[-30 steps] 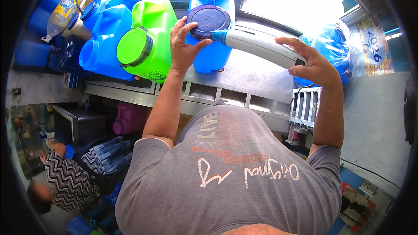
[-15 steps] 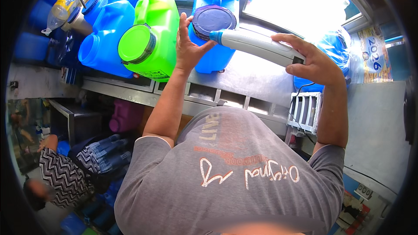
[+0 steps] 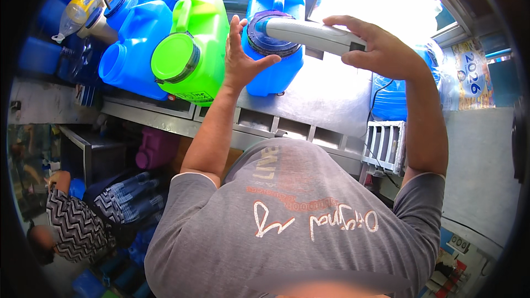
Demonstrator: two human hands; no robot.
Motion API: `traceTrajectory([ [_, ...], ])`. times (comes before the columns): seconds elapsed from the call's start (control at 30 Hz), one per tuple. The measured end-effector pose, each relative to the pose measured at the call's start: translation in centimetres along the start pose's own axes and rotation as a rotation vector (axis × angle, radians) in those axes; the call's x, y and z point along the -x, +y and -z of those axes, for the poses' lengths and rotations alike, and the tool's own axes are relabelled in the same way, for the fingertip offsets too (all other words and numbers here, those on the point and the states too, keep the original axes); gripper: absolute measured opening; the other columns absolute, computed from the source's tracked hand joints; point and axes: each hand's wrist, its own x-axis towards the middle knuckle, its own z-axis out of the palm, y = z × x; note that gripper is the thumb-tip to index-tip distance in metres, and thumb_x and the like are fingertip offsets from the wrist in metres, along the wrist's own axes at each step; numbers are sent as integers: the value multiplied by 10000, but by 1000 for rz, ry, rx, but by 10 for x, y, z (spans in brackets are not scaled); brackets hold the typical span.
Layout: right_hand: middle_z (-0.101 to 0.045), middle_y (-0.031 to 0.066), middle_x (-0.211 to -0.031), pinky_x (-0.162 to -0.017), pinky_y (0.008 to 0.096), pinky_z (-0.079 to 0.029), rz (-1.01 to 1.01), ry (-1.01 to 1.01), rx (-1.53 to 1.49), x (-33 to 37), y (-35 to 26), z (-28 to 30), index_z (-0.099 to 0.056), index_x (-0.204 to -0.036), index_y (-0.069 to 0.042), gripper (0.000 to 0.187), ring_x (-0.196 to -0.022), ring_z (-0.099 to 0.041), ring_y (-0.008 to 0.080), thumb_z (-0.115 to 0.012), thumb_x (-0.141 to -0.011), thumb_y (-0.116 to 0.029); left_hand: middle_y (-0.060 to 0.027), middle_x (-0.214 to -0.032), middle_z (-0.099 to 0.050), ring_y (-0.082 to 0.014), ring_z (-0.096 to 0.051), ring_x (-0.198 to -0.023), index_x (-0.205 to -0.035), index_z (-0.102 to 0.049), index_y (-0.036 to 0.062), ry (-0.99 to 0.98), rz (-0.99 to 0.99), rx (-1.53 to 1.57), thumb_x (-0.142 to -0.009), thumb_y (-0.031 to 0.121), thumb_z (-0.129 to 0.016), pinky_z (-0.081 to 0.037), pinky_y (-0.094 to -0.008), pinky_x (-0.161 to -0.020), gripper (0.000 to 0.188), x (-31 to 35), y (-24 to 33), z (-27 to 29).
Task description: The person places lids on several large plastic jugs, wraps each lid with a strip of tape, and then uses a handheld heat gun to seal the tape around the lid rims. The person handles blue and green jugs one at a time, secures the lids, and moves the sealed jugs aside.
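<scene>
My right hand (image 3: 381,47) is closed around a long, curved white blower (image 3: 309,33), shaped like a heat gun, with a blue tip. The tip is over the dark purple cap (image 3: 274,48) of a blue water jug (image 3: 272,80); whether it touches the cap cannot be told. My left hand (image 3: 243,60) is open, its fingers spread and thumb stretched out, between that cap and a green jug (image 3: 211,33). Nothing is in it. The green jug has a green cap (image 3: 172,57) with a dark band around its edge.
The jugs stand on a metal counter (image 3: 331,94). Left of the green jug are a blue jug (image 3: 144,38) and a clear bottle (image 3: 83,5). At the right are a wrapped blue jug (image 3: 389,96), a white rack (image 3: 383,143) and a dark cord. Another person (image 3: 77,221) is at lower left.
My right hand has moved left and up with the blower. Its tip has gone from beside my left thumb to over the purple cap. My left hand has hardly moved.
</scene>
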Motion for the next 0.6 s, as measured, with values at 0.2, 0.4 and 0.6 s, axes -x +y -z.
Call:
traceTrajectory([
  [0.2, -619, 186, -1295, -884, 368, -561, -127, -15, 33, 23, 15, 42, -522, -1447, -169, 716, -1045, -656, 306, -649, -749, -257, -275, -1452, -429, -433, -446, -1341, -1600, -34, 132, -92, 26, 79, -504, 634, -932, -382, -542, -1113, 1504, -10, -16, -10],
  [0.4, -652, 198, -1170, -729, 305, -549, -112, 12, 90, -3, 31, 45, -517, -1457, -125, 702, -908, -641, 243, -660, -786, -270, -289, -1459, -415, -440, -448, -1347, -1603, 2, 143, -66, 46, 183, -492, 626, -940, -394, -530, -1112, 1535, -7, -23, -22],
  [0.6, -635, 167, -1022, -581, 256, -480, -134, -88, 142, -36, 8, 52, -495, -1470, -122, 630, -712, -583, 171, -638, -862, -212, -288, -1476, -400, -417, -440, -1371, -1607, 24, 148, -108, 54, 224, -511, 595, -951, -394, -496, -1128, 1534, -8, -19, -13],
])
